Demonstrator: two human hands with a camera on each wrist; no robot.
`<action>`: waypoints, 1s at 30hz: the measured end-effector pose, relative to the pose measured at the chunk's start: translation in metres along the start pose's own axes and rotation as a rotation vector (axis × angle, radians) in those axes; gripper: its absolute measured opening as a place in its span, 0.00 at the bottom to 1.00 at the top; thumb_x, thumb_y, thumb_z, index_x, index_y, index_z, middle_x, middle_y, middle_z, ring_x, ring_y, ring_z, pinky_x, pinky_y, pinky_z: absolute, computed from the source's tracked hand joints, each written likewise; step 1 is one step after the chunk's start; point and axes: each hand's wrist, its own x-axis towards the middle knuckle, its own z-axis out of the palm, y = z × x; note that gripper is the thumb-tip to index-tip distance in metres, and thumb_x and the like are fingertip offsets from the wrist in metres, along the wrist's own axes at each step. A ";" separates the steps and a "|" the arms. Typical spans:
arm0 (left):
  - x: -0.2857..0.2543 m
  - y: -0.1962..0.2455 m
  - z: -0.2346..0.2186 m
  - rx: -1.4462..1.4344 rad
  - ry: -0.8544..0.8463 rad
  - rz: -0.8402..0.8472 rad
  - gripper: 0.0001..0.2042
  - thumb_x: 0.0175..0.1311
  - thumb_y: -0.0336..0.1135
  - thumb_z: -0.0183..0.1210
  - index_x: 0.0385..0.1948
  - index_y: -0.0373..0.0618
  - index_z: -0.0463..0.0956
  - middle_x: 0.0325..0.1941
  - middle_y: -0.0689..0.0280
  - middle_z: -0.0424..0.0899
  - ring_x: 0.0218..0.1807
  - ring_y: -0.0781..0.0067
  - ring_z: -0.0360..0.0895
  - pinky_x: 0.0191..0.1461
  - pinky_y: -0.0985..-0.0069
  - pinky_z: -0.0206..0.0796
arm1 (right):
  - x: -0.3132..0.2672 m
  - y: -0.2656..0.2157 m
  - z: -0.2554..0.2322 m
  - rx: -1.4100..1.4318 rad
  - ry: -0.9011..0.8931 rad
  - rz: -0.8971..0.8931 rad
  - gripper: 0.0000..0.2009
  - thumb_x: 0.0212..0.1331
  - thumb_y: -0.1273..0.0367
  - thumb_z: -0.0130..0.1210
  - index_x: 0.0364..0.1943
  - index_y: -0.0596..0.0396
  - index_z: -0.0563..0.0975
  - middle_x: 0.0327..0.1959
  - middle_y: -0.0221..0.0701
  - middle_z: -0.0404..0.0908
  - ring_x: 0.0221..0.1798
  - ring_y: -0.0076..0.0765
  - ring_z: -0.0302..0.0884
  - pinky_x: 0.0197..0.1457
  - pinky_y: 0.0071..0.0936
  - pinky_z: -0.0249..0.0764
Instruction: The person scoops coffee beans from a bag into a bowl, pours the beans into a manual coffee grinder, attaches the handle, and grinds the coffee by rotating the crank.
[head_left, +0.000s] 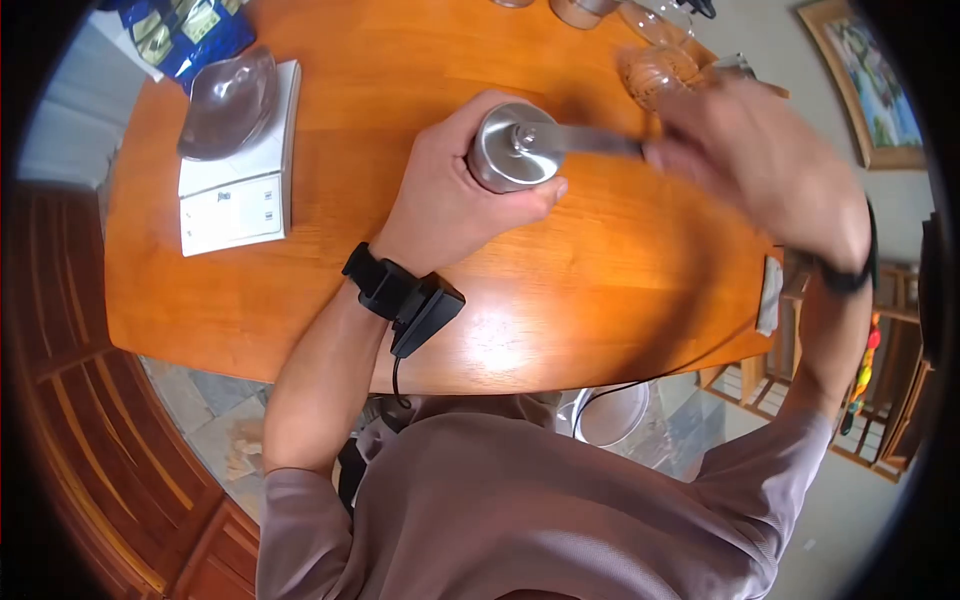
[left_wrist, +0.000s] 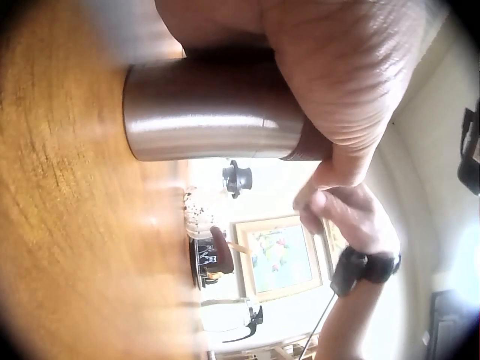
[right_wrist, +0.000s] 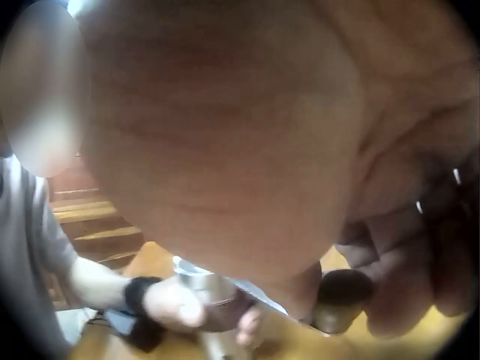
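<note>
My left hand [head_left: 440, 190] wraps round a steel hand coffee grinder [head_left: 513, 150], its fingers and thumb about the upper body. In the left wrist view the cylinder's lower end is right at the wooden tabletop [left_wrist: 67, 195]. From the grinder's lid a flat crank arm [head_left: 600, 140] points to the right, blurred by motion. At its outer end my right hand [head_left: 765, 165], also blurred, holds the crank's knob. The right wrist view shows this dark rounded knob [right_wrist: 343, 298] between the thumb side and the curled fingers.
On the left a white scale [head_left: 235, 215] bears a translucent dish [head_left: 228, 105], with a blue bag [head_left: 195, 40] behind. Glassware [head_left: 658, 20] and a ribbed glass vessel [head_left: 660, 75] stand at the far right. A thin cable [head_left: 700, 355] crosses the near right edge.
</note>
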 end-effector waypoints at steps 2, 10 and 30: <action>0.000 -0.004 -0.001 0.038 -0.007 0.058 0.21 0.52 0.28 0.75 0.48 0.43 0.77 0.38 0.69 0.84 0.41 0.82 0.81 0.47 0.78 0.75 | -0.014 -0.041 -0.010 0.131 -0.182 0.069 0.10 0.63 0.64 0.61 0.38 0.56 0.78 0.27 0.38 0.77 0.33 0.53 0.77 0.40 0.46 0.73; -0.013 0.023 0.014 -0.146 0.150 -0.116 0.18 0.53 0.30 0.75 0.45 0.41 0.79 0.38 0.69 0.85 0.44 0.80 0.81 0.49 0.77 0.74 | 0.059 -0.094 -0.021 0.464 0.045 -0.411 0.10 0.59 0.65 0.59 0.37 0.57 0.78 0.28 0.37 0.79 0.33 0.42 0.80 0.36 0.39 0.74; 0.000 -0.009 -0.002 0.050 -0.070 0.131 0.20 0.53 0.32 0.76 0.45 0.44 0.78 0.37 0.72 0.83 0.41 0.83 0.78 0.48 0.79 0.72 | -0.024 -0.091 0.011 0.293 -0.077 -0.063 0.15 0.63 0.58 0.63 0.33 0.56 0.76 0.22 0.35 0.73 0.29 0.45 0.76 0.35 0.40 0.74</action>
